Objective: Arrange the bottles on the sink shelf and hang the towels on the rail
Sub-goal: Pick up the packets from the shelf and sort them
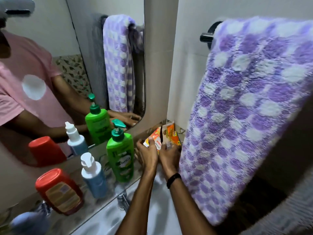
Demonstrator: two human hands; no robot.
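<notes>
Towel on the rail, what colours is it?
The towel is purple and white checked; head view.

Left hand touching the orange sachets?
Touching. The head view shows the left hand with its fingers curled over the lower edge of the orange sachets.

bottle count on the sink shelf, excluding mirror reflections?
3: red bottle at left, blue spray bottle in the middle, green pump bottle at right. A blurred blue shape at bottom left may be a fourth.
</notes>
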